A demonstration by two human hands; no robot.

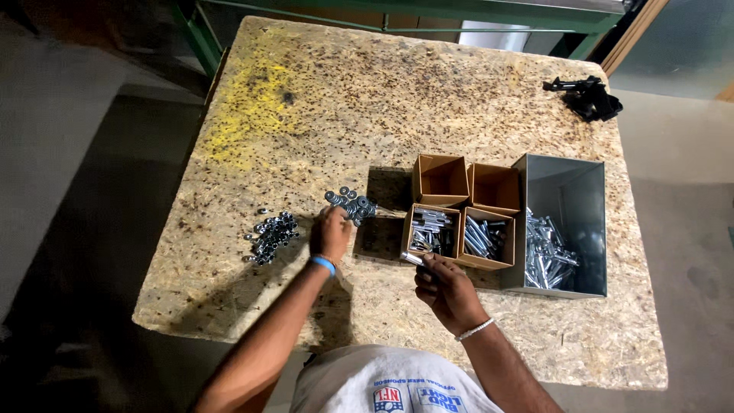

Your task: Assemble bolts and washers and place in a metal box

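My left hand (330, 232), with a blue wristband, reaches onto a small pile of flat metal washers (352, 204) on the chipboard table (321, 115); its fingers touch the pile's near edge. My right hand (443, 287), wearing a silver bracelet, pinches a metal bolt (414, 259) just in front of the near-left cardboard box (432, 231), which holds bolts. Beside it, another cardboard box (486, 239) also holds bolts. Behind them stand two empty cardboard boxes (441, 179).
A pile of metal nuts (271, 235) lies left of my left hand. A grey metal bin (566, 226) with several bolts stands to the right of the boxes. A black clamp-like object (587, 95) lies at the far right corner. Yellow paint marks the far left.
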